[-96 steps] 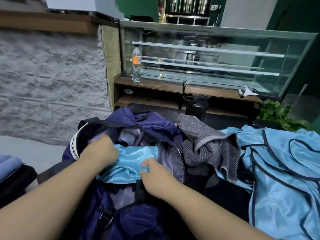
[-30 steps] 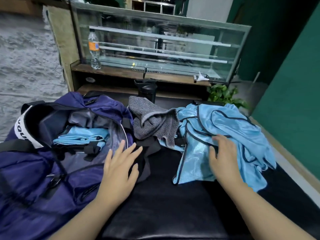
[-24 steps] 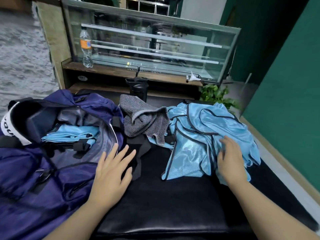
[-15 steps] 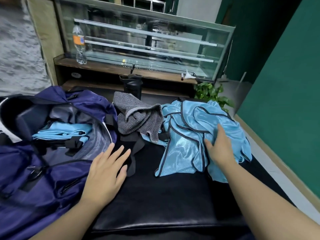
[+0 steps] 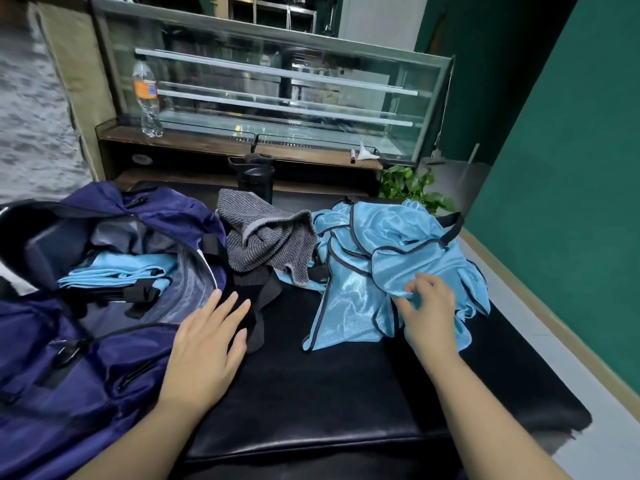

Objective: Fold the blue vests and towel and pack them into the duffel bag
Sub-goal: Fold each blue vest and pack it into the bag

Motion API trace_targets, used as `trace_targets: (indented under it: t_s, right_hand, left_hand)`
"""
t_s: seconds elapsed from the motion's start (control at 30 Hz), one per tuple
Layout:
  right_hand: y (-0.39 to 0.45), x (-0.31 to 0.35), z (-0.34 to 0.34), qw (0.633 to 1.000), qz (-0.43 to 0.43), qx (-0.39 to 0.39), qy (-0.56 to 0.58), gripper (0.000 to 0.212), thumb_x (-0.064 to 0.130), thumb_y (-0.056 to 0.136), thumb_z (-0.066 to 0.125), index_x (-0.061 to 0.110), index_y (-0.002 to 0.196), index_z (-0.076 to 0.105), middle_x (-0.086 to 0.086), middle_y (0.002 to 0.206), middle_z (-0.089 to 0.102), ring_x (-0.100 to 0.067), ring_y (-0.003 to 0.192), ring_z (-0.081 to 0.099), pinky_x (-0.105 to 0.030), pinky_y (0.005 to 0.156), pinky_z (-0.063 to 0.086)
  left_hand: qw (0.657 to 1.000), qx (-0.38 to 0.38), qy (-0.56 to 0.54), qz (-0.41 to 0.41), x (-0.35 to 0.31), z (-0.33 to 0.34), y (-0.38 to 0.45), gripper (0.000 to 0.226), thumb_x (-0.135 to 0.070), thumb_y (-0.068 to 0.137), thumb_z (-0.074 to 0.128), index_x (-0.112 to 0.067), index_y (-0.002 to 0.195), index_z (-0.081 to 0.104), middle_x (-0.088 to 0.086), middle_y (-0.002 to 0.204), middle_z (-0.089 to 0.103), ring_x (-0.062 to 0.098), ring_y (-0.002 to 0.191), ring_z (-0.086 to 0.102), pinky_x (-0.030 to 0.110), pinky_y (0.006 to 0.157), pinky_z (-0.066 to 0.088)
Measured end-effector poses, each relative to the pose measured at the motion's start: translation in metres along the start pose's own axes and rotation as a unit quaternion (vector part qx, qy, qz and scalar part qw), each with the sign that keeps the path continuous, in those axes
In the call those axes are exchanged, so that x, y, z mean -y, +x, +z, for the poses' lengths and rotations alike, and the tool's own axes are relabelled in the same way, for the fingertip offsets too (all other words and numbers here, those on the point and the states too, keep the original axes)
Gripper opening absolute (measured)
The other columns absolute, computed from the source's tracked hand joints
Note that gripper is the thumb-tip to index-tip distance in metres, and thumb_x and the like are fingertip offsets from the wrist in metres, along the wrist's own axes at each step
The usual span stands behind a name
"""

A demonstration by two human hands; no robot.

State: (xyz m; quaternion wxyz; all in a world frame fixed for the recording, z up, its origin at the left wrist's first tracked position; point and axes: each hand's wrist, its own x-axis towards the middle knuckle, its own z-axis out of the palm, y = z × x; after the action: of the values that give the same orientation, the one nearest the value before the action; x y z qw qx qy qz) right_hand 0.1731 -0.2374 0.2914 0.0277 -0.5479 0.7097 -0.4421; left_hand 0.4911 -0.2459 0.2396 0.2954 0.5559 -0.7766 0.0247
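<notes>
Left hand [image 5: 204,344] is lying flat, fingers straight and spread, across the edge of the open navy fabric duffel bag [image 5: 86,358] and its black strap, grasping nothing. One folded shiny light-blue vest [image 5: 117,270] is sitting inside the bag. Right hand [image 5: 429,317] is pinching the heap of unfolded light-blue vests with dark trim [image 5: 377,258] on the black padded bench [image 5: 329,393]. Crumpled grey ribbed towel [image 5: 266,244] is lying between bag and heap.

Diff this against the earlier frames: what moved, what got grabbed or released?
Both hands let go of the folded vest, now lying in the duffel bag. The left hand moved to lie flat at the bag's edge; the right hand went to the loose vests and now pinches one. Grey towel unmoved.
</notes>
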Motion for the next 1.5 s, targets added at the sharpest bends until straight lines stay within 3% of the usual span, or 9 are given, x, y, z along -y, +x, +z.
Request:
trace_targets:
  t_s: [0.27, 0.43, 0.6, 0.7, 0.87, 1.0, 1.1, 1.27, 1.5]
  right_hand:
    - [-0.065, 0.067, -0.015, 0.979, -0.045, 0.056, 0.189, 0.031, 0.012, 0.089, 0.064, 0.035, 0.076, 0.047, 0.026, 0.110, 0.057, 0.016, 0.106, 0.049, -0.004, 0.085, 0.035]
    - [-0.093, 0.102, -0.027, 0.959, -0.050, 0.121, 0.252, 0.029, 0.015, 0.089, 0.065, 0.035, 0.076, 0.050, 0.026, 0.102, 0.062, 0.011, 0.104, 0.054, -0.006, 0.087, 0.037]
    - [-0.116, 0.122, -0.058, 0.928, -0.025, 0.161, 0.334, 0.021, 0.006, 0.090, 0.060, 0.018, 0.076, 0.050, 0.024, 0.063, 0.054, 0.006, 0.066, 0.049, -0.011, 0.068, 0.039]
    - [-0.127, 0.122, -0.078, 0.896, 0.028, 0.188, 0.402, 0.013, 0.014, 0.089, 0.062, 0.016, 0.078, 0.055, 0.015, 0.064, 0.056, -0.001, 0.067, 0.051, -0.026, 0.079, 0.048]
    - [-0.146, 0.124, -0.091, 0.802, 0.101, 0.266, 0.525, 0.017, 0.000, 0.094, 0.049, 0.009, 0.086, 0.062, 0.005, 0.071, 0.069, -0.007, 0.073, 0.064, -0.031, 0.087, 0.052]
    - [-0.146, 0.102, -0.086, 0.893, 0.112, 0.178, 0.399, 0.023, 0.000, 0.094, 0.050, 0.015, 0.087, 0.066, 0.003, 0.092, 0.072, -0.010, 0.088, 0.066, -0.020, 0.082, 0.050]
    - [-0.144, 0.071, -0.081, 0.955, 0.113, 0.098, 0.257, 0.018, 0.008, 0.093, 0.055, 0.024, 0.098, 0.062, 0.009, 0.095, 0.063, -0.007, 0.093, 0.058, -0.004, 0.072, 0.041]
    - [-0.142, 0.029, -0.076, 0.985, 0.143, 0.044, 0.090, 0.032, 0.011, 0.091, 0.056, 0.018, 0.122, 0.055, 0.002, 0.123, 0.050, -0.019, 0.124, 0.040, -0.028, 0.100, 0.033]
    - [-0.149, -0.012, -0.084, 0.947, 0.297, 0.074, -0.094, 0.066, 0.021, 0.084, 0.065, 0.012, 0.142, 0.036, -0.013, 0.142, 0.039, -0.036, 0.122, 0.044, -0.048, 0.098, 0.041]
  left_hand:
    - [0.985, 0.084, -0.140, -0.061, -0.014, -0.015, -0.016, 0.057, -0.073, 0.079, 0.024, -0.061, 0.135, 0.019, -0.023, 0.154, 0.008, -0.008, 0.142, -0.011, 0.030, 0.114, -0.019]
    - [0.920, 0.025, -0.387, -0.066, -0.075, -0.043, -0.021, 0.063, -0.061, 0.081, 0.060, -0.066, 0.129, 0.019, -0.032, 0.148, 0.017, -0.015, 0.139, 0.009, 0.021, 0.117, 0.009]
    - [0.928, 0.038, -0.366, 0.059, -0.128, -0.084, -0.028, 0.056, -0.032, 0.086, 0.069, -0.051, 0.127, 0.037, -0.027, 0.146, 0.022, -0.021, 0.132, 0.017, -0.004, 0.100, 0.013]
    - [0.925, 0.031, -0.375, 0.061, -0.143, -0.105, -0.033, 0.030, -0.047, 0.075, 0.067, -0.043, 0.104, 0.058, -0.016, 0.129, 0.052, -0.016, 0.118, 0.043, 0.001, 0.097, 0.027]
    - [0.910, -0.013, -0.413, -0.006, -0.147, -0.114, -0.045, 0.018, -0.016, 0.084, 0.068, -0.033, 0.079, 0.065, -0.010, 0.094, 0.069, 0.001, 0.096, 0.062, 0.018, 0.089, 0.044]
    - [0.839, -0.027, -0.529, -0.123, -0.134, -0.119, -0.049, 0.019, -0.022, 0.089, 0.056, -0.035, 0.077, 0.060, 0.006, 0.081, 0.063, 0.028, 0.082, 0.058, 0.046, 0.081, 0.048]
    - [0.872, -0.049, -0.470, -0.126, -0.122, -0.129, -0.051, 0.016, -0.018, 0.090, 0.057, -0.028, 0.078, 0.059, -0.002, 0.074, 0.058, 0.016, 0.073, 0.051, 0.037, 0.076, 0.043]
    - [0.960, -0.067, -0.219, -0.164, -0.099, -0.145, -0.055, 0.007, -0.019, 0.089, 0.058, -0.022, 0.083, 0.055, -0.006, 0.076, 0.059, 0.019, 0.073, 0.052, 0.031, 0.065, 0.031]
    - [0.943, 0.012, -0.231, -0.240, -0.095, -0.126, -0.065, 0.012, -0.019, 0.090, 0.054, -0.024, 0.100, 0.050, -0.002, 0.096, 0.059, 0.022, 0.091, 0.053, 0.031, 0.076, 0.034]
